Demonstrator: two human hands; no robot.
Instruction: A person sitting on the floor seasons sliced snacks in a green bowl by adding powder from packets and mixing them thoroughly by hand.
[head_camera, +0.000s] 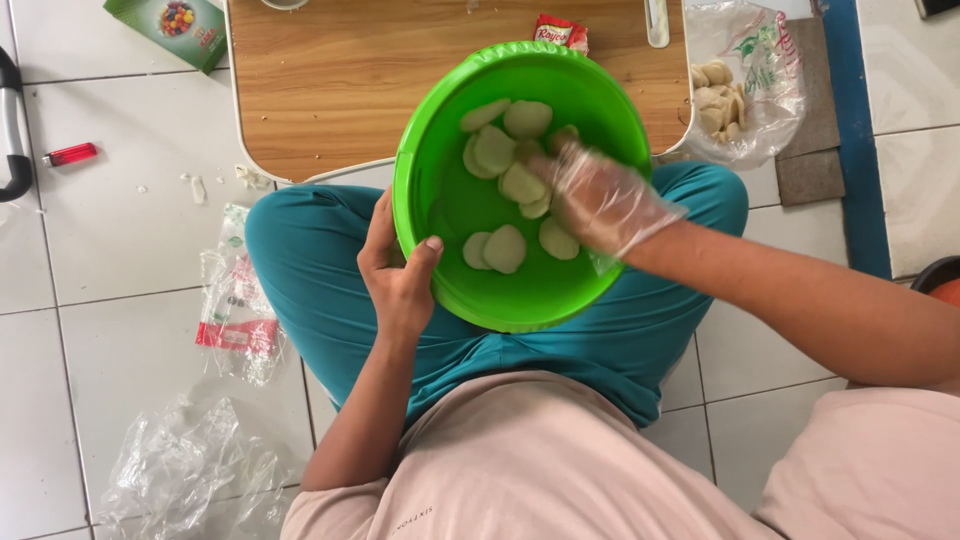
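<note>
A bright green plastic bowl (440, 200) rests on my lap, holding several pale round flat slices (505, 248). My left hand (398, 270) grips the bowl's near rim, thumb hooked inside. My right hand (598, 195), in a clear plastic glove, is down inside the bowl with its fingers among the slices on the right side; whether it holds any slice is hidden.
A low wooden table (340, 80) stands just beyond the bowl with a small red sachet (560, 32) on it. A clear bag of pale round pieces (735, 85) lies at the right. Crumpled plastic bags (235, 310), a red lighter (70, 154) and a green box (170, 25) lie on the white tiles.
</note>
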